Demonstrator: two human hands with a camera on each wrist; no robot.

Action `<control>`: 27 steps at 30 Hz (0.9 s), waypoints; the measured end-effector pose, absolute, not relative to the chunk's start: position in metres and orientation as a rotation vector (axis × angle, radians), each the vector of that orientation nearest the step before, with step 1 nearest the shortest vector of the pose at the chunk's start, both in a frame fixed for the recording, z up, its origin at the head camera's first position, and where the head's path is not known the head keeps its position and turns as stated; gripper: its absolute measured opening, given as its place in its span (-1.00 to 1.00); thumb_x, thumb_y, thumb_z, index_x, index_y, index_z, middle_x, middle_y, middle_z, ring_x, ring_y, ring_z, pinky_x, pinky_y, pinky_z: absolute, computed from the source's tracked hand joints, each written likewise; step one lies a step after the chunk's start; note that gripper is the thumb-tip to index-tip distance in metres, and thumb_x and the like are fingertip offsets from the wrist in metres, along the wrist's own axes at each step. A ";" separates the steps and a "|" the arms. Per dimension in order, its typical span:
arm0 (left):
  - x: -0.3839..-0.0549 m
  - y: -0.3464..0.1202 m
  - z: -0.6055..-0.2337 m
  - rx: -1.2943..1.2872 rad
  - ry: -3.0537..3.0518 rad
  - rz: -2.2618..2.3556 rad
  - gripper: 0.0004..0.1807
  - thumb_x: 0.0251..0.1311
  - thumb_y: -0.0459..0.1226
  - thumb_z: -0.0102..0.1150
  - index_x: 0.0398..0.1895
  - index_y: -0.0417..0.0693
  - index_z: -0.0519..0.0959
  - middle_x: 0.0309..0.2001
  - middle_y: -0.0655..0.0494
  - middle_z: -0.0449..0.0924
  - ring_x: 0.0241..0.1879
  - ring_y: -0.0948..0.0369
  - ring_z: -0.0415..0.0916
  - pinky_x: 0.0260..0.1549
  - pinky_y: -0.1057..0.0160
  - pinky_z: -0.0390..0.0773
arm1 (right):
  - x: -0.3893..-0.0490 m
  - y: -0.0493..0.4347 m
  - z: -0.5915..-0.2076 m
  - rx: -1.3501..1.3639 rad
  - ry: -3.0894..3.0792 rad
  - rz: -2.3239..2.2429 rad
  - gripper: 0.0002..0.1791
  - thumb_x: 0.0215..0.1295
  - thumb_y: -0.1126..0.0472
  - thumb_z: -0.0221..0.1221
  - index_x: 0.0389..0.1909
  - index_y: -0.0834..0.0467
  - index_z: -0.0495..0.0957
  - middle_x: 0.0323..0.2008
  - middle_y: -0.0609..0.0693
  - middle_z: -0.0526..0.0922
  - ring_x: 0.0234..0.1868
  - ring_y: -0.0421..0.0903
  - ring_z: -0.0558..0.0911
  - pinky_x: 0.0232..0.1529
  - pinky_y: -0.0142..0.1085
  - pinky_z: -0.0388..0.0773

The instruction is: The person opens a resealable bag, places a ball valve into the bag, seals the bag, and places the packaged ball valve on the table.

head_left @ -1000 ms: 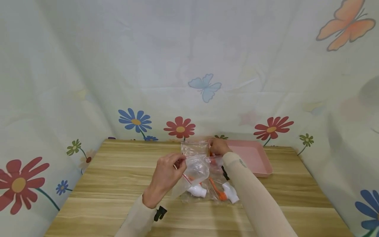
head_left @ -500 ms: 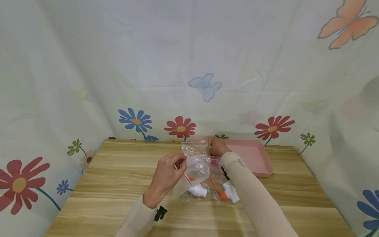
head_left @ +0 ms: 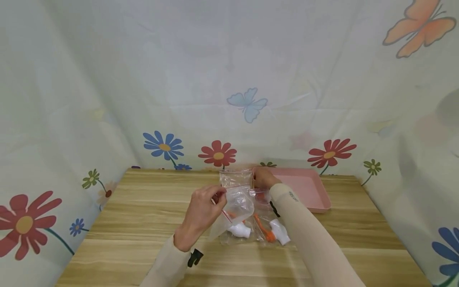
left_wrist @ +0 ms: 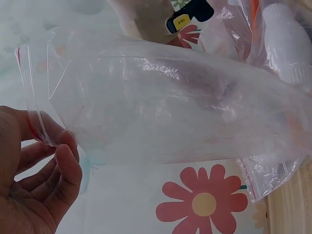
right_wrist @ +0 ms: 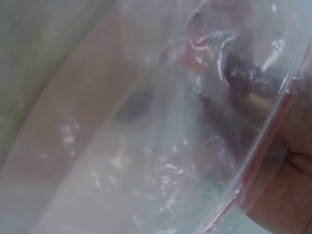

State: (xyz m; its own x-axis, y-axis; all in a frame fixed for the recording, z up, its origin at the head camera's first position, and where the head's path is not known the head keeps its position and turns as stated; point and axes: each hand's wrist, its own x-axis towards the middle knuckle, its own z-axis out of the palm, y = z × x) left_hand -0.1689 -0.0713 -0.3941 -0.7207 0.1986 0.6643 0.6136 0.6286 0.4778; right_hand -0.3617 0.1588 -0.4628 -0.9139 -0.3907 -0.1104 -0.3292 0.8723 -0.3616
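Note:
My left hand (head_left: 201,211) pinches the zip edge of a clear, red-striped zip bag (left_wrist: 161,107) between thumb and fingers. The bag hangs to the right of that hand in the head view. Below it, a white bottle-shaped thing (head_left: 239,230) lies in clear plastic. To its right are a second white piece (head_left: 279,232) and an orange long-handled thing (head_left: 263,229), also in clear plastic. My right hand (head_left: 264,178) is at the tray's left end, knuckles up. Its fingertips are hidden, and I cannot tell what they hold. A red-edged bag (right_wrist: 146,161) fills much of the right wrist view.
A shallow pink tray (head_left: 308,193) stands at the back right of the wood-grain table (head_left: 154,223). Another clear zip bag (head_left: 234,178) lies at the back, left of the right hand. A flower-printed cloth (head_left: 179,59) hangs behind the table.
The right hand has turned slightly and its fingers dip further out of sight beside the tray. The left hand and its bag have stayed almost still.

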 end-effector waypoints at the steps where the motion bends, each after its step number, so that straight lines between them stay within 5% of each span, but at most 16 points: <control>1: -0.169 -0.071 -0.394 -0.636 -2.282 -0.959 -0.94 0.09 -0.44 0.28 -0.37 -0.16 0.69 -0.49 0.14 0.63 -0.53 0.34 0.48 -0.55 0.51 0.49 | -0.362 0.159 -0.463 -0.554 2.865 -0.501 -0.92 0.15 0.31 0.22 -0.50 0.17 0.63 -0.62 -0.09 0.50 -0.51 -0.13 0.41 -0.45 -0.34 0.36; 13: -0.169 -0.070 -0.393 -0.624 -2.306 -0.944 -0.95 0.09 -0.43 0.28 -0.37 -0.20 0.69 -0.50 0.13 0.62 -0.53 0.34 0.48 -0.53 0.48 0.51 | -0.363 0.167 -0.468 -0.509 2.839 -0.460 -0.80 0.01 0.38 0.18 -0.65 0.08 0.43 -0.56 -0.05 0.44 -0.43 -0.09 0.44 -0.39 -0.30 0.40; 16: -0.168 -0.070 -0.392 -0.625 -2.307 -0.950 -0.94 0.08 -0.44 0.29 -0.38 -0.19 0.69 -0.51 0.12 0.62 -0.53 0.32 0.49 -0.52 0.48 0.51 | -0.359 0.171 -0.462 -0.455 2.826 -0.436 -0.92 0.09 0.38 0.18 -0.45 0.14 0.52 -0.44 -0.01 0.52 -0.35 -0.08 0.47 -0.31 -0.29 0.44; 20: -0.166 -0.070 -0.390 -0.610 -2.313 -0.959 -0.91 0.07 -0.45 0.29 -0.38 -0.13 0.69 -0.50 0.13 0.63 -0.52 0.33 0.49 -0.50 0.47 0.53 | -0.357 0.176 -0.446 -0.367 2.806 -0.395 -0.83 0.15 0.44 0.09 -0.26 0.20 0.56 -0.46 0.04 0.57 -0.48 -0.09 0.47 -0.48 -0.30 0.41; 27: -0.166 -0.071 -0.388 -0.616 -2.313 -0.950 -0.93 0.09 -0.45 0.28 -0.40 -0.12 0.68 -0.50 0.15 0.63 -0.52 0.33 0.48 -0.49 0.46 0.53 | -0.357 0.188 -0.422 -0.385 2.845 -0.360 -0.86 0.11 0.42 0.10 -0.55 0.18 0.56 -0.61 0.01 0.61 -0.63 -0.14 0.52 -0.62 -0.35 0.42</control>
State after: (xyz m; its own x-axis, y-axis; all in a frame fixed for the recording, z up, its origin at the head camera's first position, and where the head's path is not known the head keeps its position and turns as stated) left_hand -0.1659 -0.0712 -0.3884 -0.7385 0.1980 0.6445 0.5938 0.6438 0.4827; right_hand -0.3571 0.1884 -0.4219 -0.9345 -0.2883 -0.2089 -0.2271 0.9346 -0.2739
